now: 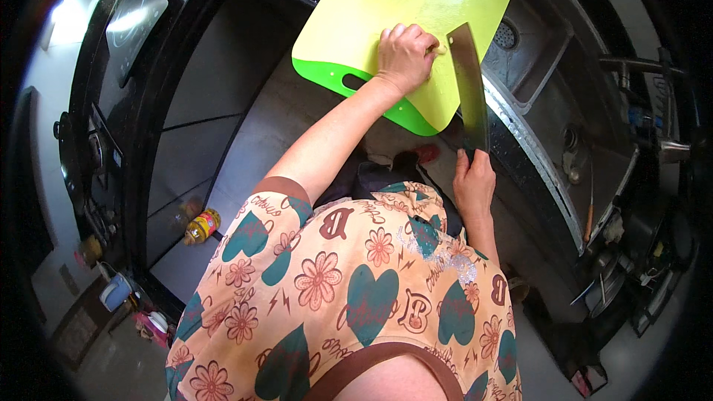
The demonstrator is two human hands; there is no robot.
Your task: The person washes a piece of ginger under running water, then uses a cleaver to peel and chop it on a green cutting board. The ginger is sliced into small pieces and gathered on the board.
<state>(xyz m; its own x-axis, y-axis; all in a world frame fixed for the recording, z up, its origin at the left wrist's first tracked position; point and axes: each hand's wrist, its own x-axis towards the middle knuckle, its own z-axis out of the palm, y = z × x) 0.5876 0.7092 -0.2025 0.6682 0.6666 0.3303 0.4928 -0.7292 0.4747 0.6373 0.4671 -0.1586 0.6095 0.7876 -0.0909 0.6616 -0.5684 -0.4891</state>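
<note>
A yellow-green cutting board (364,11) with a bright green rim and a handle slot lies at the counter's front edge and juts out over it. My left hand (405,56) rests on it, fingers curled down and closed on a small pale piece of food (442,50) whose kind I cannot make out. Just right of those fingertips stands the blade of a cleaver (469,85), its tip pointing away from me. Wrapped round the dark handle, my right hand (475,182) is closed, nearer to my body. A whitish wet patch shows on the board's far right part.
To the right of the board is a metal sink (542,67) with a drain strainer (506,35). Pans (609,286) stand farther along that side. On the left are a flat cooktop (137,22) and dark cabinets; a yellow bottle (202,226) stands low beside them.
</note>
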